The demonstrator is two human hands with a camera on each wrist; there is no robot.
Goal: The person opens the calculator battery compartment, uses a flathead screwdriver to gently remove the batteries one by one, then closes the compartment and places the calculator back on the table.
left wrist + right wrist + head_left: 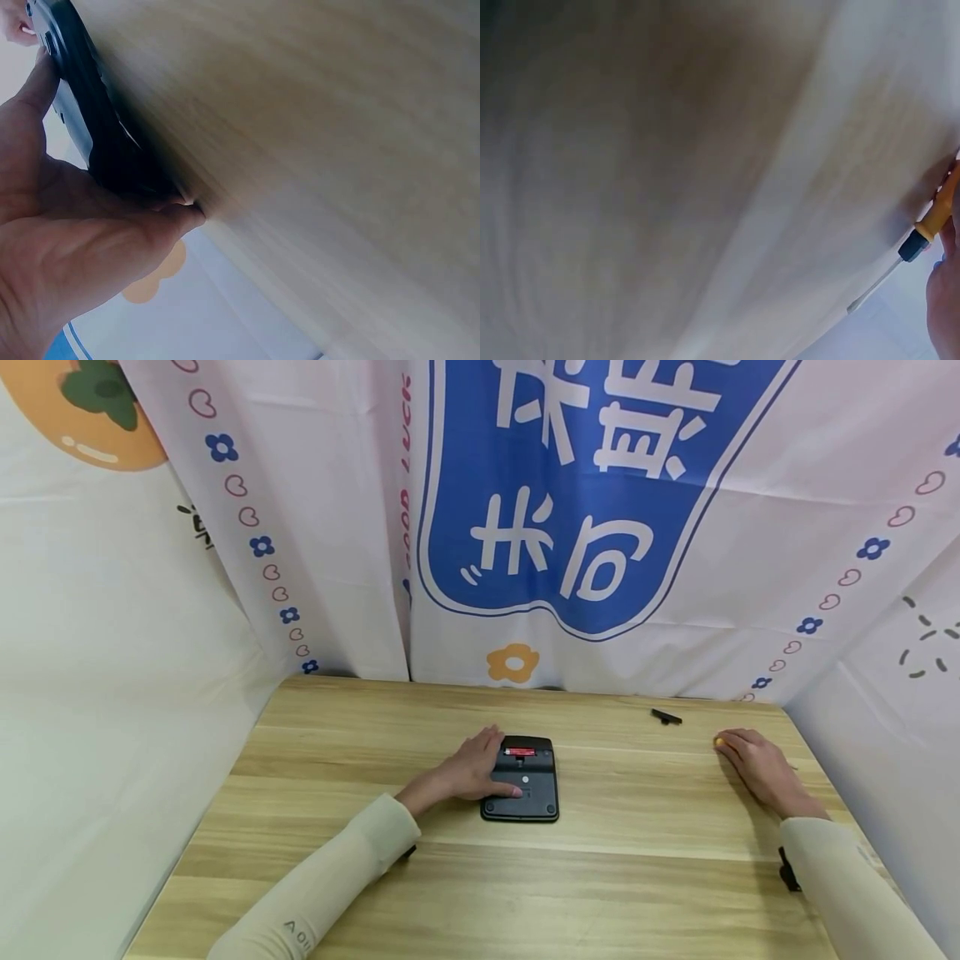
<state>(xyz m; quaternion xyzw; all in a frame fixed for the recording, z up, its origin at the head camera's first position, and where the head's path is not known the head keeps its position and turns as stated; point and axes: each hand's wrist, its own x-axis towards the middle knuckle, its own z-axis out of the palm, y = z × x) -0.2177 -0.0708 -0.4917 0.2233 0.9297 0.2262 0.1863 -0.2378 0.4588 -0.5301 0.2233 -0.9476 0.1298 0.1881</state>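
A black device with rounded corners, likely a desk calculator [529, 806], lies face down on the table. A red battery [520, 752] sits in its uncovered slot near the far end. My left hand [472, 768] grips the device by its left side, thumb across the back and fingers at the far left edge, as the left wrist view also shows. At the table's right side my right hand [761, 768] holds a screwdriver [936, 216] with an orange handle, black collar and thin metal shaft; the hand covers most of it in the head view.
A small black battery cover [666, 717] lies near the back edge of the wooden table [600, 893], between the device and my right hand. Printed white cloth [345, 527] hangs behind the table and along both sides.
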